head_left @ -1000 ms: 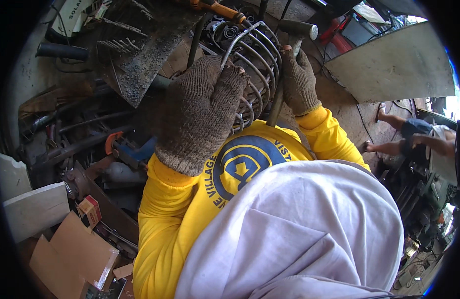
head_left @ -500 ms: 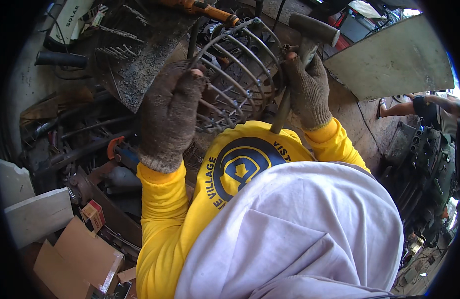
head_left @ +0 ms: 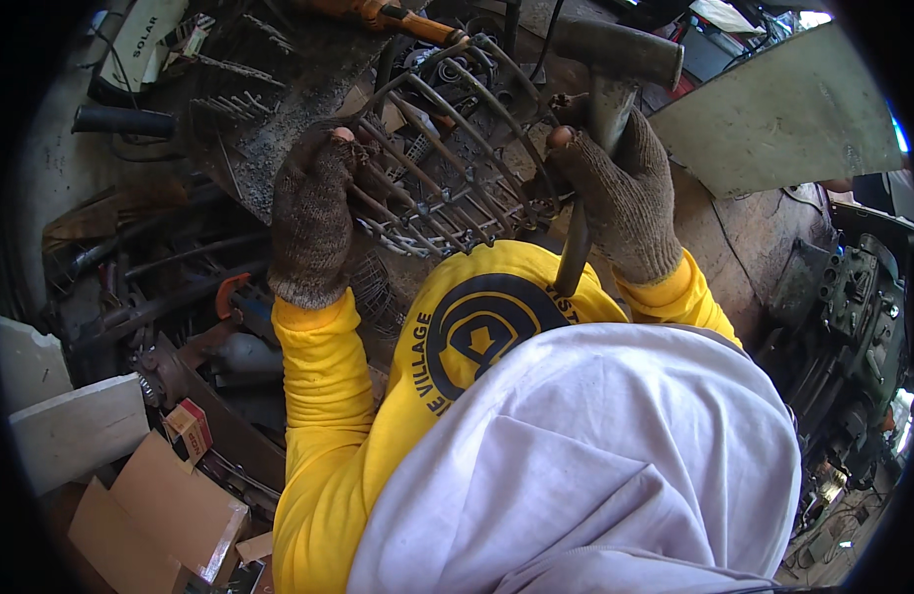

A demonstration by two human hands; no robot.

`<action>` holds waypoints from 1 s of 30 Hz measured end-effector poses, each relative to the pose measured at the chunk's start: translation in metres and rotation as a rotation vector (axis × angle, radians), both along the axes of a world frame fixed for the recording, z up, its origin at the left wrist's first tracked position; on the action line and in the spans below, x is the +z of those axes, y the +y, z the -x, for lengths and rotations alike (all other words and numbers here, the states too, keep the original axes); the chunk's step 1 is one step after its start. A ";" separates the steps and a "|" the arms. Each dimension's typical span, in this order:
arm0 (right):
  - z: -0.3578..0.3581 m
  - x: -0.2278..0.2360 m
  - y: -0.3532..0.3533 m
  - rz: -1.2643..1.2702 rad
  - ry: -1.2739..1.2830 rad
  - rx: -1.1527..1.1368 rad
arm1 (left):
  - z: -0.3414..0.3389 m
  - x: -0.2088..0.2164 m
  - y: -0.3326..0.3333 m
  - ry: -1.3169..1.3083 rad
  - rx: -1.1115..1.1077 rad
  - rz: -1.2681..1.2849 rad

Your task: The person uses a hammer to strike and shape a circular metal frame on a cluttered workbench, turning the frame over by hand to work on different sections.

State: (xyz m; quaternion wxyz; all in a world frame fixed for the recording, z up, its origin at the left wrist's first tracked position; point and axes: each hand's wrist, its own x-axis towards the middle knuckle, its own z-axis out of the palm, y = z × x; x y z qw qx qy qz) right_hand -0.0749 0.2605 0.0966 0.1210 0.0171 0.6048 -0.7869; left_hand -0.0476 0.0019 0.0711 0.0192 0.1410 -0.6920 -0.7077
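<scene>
A curved grate of welded metal rods (head_left: pixel 484 148) hangs tilted in front of my chest. My left hand (head_left: pixel 313 218), in a dirty brown knit glove with a bare thumb tip, is closed on the grate's left edge. On the opposite edge, my right hand (head_left: pixel 620 203), gloved alike, grips the grate. A hammer (head_left: pixel 635 54) is also held in that right hand, its thick head pointing up and away and its handle hanging down past the palm. The fingers behind the grate are partly hidden.
An orange power tool (head_left: pixel 397 18) lies beyond the grate on a dark metal sheet (head_left: pixel 288 119) strewn with grit. Metal scrap crowds the left, near an open cardboard box (head_left: pixel 170 505). At right are a pale flat panel (head_left: pixel 783 119) and dark machine parts (head_left: pixel 853 307).
The grate has turned and tilted in my hands. My left hand has shifted slightly left, and my right hand with the hammer slightly right. A person at far right has mostly left view.
</scene>
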 end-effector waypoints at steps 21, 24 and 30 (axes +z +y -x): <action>-0.023 -0.070 0.007 -0.632 0.494 0.264 | -0.032 0.001 0.034 0.379 -0.020 0.834; -0.024 -0.059 0.003 -0.706 0.449 0.325 | -0.035 0.001 0.033 0.384 -0.016 0.844; -0.028 -0.055 0.002 -0.662 0.500 0.334 | -0.039 -0.006 0.026 0.389 0.024 0.780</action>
